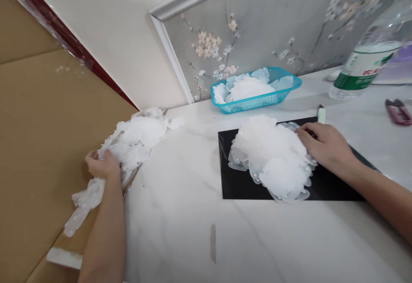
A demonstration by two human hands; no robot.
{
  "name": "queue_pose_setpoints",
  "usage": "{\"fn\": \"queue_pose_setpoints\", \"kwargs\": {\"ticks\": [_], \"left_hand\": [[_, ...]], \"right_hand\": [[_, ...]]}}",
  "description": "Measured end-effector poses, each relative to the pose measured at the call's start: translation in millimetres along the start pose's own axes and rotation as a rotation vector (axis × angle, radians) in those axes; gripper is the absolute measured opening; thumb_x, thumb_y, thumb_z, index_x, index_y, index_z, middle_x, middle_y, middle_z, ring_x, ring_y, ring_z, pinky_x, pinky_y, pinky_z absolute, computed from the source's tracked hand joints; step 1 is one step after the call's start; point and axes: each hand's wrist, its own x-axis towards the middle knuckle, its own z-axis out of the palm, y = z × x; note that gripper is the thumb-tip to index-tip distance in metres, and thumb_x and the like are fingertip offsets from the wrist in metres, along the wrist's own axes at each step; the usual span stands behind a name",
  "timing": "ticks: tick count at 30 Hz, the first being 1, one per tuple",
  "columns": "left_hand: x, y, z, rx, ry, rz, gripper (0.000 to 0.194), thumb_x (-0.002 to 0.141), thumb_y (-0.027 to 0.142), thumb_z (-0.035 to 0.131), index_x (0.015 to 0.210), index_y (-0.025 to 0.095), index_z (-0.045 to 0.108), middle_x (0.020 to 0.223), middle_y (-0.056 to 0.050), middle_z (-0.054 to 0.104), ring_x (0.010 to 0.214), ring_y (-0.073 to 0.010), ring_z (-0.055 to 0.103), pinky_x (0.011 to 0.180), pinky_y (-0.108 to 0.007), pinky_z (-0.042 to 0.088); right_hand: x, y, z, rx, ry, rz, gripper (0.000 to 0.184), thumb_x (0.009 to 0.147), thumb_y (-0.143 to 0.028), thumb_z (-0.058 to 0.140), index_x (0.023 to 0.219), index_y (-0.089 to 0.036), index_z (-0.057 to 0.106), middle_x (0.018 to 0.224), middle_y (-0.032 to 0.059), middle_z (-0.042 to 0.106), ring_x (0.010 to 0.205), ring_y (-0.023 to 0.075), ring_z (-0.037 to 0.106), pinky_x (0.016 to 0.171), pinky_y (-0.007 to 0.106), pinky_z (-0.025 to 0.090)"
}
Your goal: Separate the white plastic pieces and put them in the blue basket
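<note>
My left hand is at the table's left edge, fingers curled around the edge of a heap of thin, translucent white plastic pieces. More of these pieces hang below the hand, over the cardboard. My right hand touches the right side of a second white pile on a black mat. Its fingers are closed, and something dark shows beneath them. Just behind this hand a slim pale-green stick with a black tip sticks up; whether the hand grips it is hidden.
A blue plastic basket with more white pieces stands against the wall. At the right are a water bottle and small dark-red snips. Large cardboard borders the marbled white table on the left.
</note>
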Motion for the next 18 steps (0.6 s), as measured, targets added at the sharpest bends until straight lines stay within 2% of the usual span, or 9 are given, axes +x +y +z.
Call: {"fn": "queue_pose_setpoints", "kwargs": {"ticks": [6,9,11,14,16,18], "left_hand": [[3,-2,-1.7,-0.09,0.221,-0.099,0.023,0.083,0.011,0.035,0.104,0.01,0.045,0.116,-0.02,0.05,0.111,-0.0235,0.048,0.097,-0.031,0.032],[3,1,-3.3,-0.13,0.266,-0.131,0.028,0.087,0.007,0.018,0.103,0.01,0.04,0.113,-0.023,0.047,0.11,-0.0251,0.048,0.096,-0.034,0.033],[-1,4,-5.4,-0.148,0.279,-0.084,0.031,0.089,0.01,0.012,0.105,0.009,0.039,0.114,-0.023,0.045,0.109,-0.0251,0.048,0.096,-0.035,0.033],[-9,9,-6.9,-0.159,0.25,0.074,0.034,0.094,0.02,0.015,0.112,0.01,0.042,0.123,-0.02,0.043,0.115,-0.0218,0.044,0.1,-0.032,0.031],[-12,11,-4.8,-0.158,0.161,0.171,0.036,0.095,0.021,0.017,0.116,0.011,0.044,0.124,-0.016,0.047,0.116,-0.0192,0.045,0.1,-0.031,0.032],[-11,10,-0.2,-0.14,0.032,0.211,0.034,0.095,0.021,0.023,0.111,0.011,0.05,0.114,-0.014,0.055,0.111,-0.0193,0.051,0.097,-0.033,0.036]], "right_hand": [[0,-2,-1,-0.01,0.0,-0.006,0.018,0.073,-0.034,0.037,0.062,-0.022,0.046,0.074,0.0125,0.063,0.073,0.0262,0.055,0.066,0.036,0.036],[0,-1,1,-0.008,0.015,-0.019,0.018,0.073,-0.033,0.037,0.062,-0.022,0.046,0.074,0.0121,0.063,0.074,0.0256,0.056,0.067,0.036,0.037],[1,1,2,-0.003,0.029,-0.035,0.018,0.074,-0.031,0.037,0.062,-0.022,0.047,0.075,0.012,0.063,0.074,0.0256,0.056,0.068,0.036,0.038],[1,4,3,-0.006,0.03,-0.056,0.018,0.074,-0.03,0.037,0.062,-0.022,0.047,0.074,0.0119,0.064,0.074,0.0257,0.056,0.068,0.036,0.038],[1,5,3,-0.017,0.025,-0.073,0.018,0.075,-0.03,0.037,0.063,-0.022,0.047,0.075,0.0121,0.064,0.075,0.0258,0.056,0.069,0.036,0.038],[1,6,3,-0.027,0.026,-0.089,0.017,0.076,-0.03,0.036,0.063,-0.022,0.046,0.075,0.0119,0.064,0.075,0.0257,0.056,0.071,0.036,0.038]]}}
